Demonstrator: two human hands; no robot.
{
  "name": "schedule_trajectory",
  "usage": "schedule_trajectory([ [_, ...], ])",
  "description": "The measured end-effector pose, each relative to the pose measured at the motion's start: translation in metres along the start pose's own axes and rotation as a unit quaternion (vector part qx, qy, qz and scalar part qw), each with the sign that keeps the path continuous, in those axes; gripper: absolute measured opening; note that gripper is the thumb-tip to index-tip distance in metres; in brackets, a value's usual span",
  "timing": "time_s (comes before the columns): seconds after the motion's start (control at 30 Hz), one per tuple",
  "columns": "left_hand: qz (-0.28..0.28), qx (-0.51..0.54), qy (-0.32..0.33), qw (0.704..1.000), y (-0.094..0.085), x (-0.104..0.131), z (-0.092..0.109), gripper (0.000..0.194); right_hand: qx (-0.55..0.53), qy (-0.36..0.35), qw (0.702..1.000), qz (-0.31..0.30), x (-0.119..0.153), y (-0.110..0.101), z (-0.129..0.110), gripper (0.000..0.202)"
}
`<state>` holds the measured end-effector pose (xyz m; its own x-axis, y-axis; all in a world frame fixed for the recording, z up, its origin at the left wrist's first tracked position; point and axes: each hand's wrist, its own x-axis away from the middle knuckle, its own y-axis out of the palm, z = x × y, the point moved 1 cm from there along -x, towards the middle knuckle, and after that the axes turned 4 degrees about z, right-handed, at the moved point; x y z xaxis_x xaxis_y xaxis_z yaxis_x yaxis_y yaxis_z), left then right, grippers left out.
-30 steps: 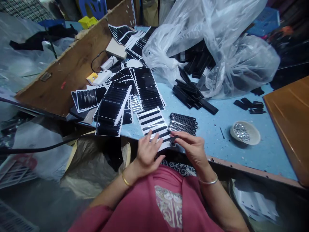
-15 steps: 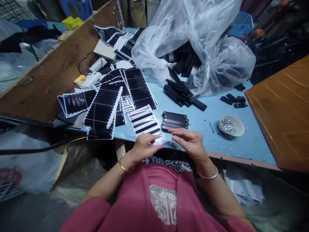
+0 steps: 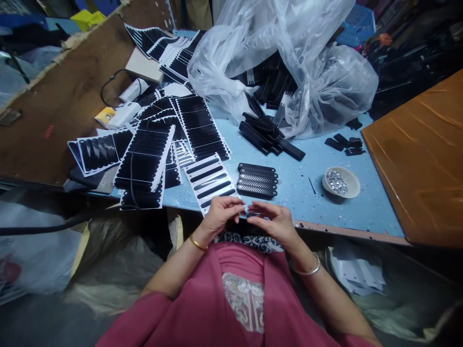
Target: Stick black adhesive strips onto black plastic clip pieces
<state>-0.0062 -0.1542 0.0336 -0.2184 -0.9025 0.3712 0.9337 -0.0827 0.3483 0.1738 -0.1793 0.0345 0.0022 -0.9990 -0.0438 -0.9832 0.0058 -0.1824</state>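
My left hand [image 3: 223, 214] is closed in a pinch over the table's front edge, thumb and forefinger together. Whatever lies in that pinch is too small or too clear to make out. Close by on the right, my right hand [image 3: 274, 222] is held with thumb and fingers apart, and no object shows between them. Just beyond my left hand lies a white sticker sheet [image 3: 210, 180] with black rounded strips, its near end partly covered by the hand. A row of black textured bars [image 3: 257, 180] with small holes at their ends rests beyond my right hand.
More black sticker sheets [image 3: 144, 156] overlap on the left. A clear plastic bag [image 3: 325, 91] stands at the back, black plastic parts [image 3: 269, 130] spilling from it. On the right are a white bowl [image 3: 352, 185] of small shiny pieces and a brown panel [image 3: 423, 164].
My hands have come closer together. The left thumb and forefinger, apart before, now meet in a pinch; the right hand has shifted left. The whole view has shifted slightly.
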Motion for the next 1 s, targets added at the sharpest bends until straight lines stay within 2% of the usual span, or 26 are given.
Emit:
schedule_trajectory([
  [0.17, -0.033, 0.061, -0.018, 0.997, 0.007, -0.005, -0.006, 0.032, 0.064, -0.044, 0.997, 0.004, 0.007, 0.003, 0.005, 0.018],
  [0.3, -0.054, 0.056, -0.013, 0.997, 0.006, -0.006, -0.013, 0.032, 0.124, -0.114, 0.986, 0.009, 0.004, 0.003, 0.003, 0.012],
  [0.4, -0.052, -0.003, 0.001, 0.999, 0.002, -0.005, -0.019, 0.032, 0.166, -0.162, 0.973, 0.011, 0.004, -0.002, 0.002, 0.011],
  [0.47, -0.017, -0.087, 0.032, 0.996, -0.003, -0.007, -0.021, 0.033, 0.197, -0.184, 0.963, 0.018, 0.004, -0.011, 0.002, 0.012],
  [0.53, 0.054, -0.191, 0.109, 0.974, -0.009, -0.012, -0.021, 0.027, 0.230, -0.204, 0.951, 0.022, 0.001, -0.025, 0.002, 0.013],
  [0.6, 0.124, -0.287, 0.214, 0.926, -0.014, -0.020, -0.020, 0.017, 0.266, -0.220, 0.938, 0.023, -0.006, -0.042, 0.003, 0.014],
  [0.67, 0.151, -0.346, 0.290, 0.880, -0.017, -0.031, -0.019, 0.013, 0.303, -0.235, 0.923, 0.030, -0.016, -0.056, 0.007, 0.015],
  [0.73, 0.147, -0.374, 0.317, 0.859, -0.017, -0.042, -0.020, 0.020, 0.331, -0.252, 0.908, 0.038, -0.028, -0.064, 0.014, 0.015],
  [0.83, 0.120, -0.417, 0.325, 0.841, -0.016, -0.053, -0.020, 0.025, 0.345, -0.269, 0.899, 0.028, -0.039, -0.065, 0.024, 0.015],
  [0.93, 0.088, -0.446, 0.346, 0.821, -0.016, -0.051, -0.018, 0.019, 0.342, -0.266, 0.901, 0.003, -0.039, -0.063, 0.027, 0.016],
  [1.0, 0.069, -0.450, 0.353, 0.818, -0.015, -0.046, -0.016, 0.011, 0.352, -0.253, 0.901, -0.017, -0.034, -0.064, 0.024, 0.017],
])
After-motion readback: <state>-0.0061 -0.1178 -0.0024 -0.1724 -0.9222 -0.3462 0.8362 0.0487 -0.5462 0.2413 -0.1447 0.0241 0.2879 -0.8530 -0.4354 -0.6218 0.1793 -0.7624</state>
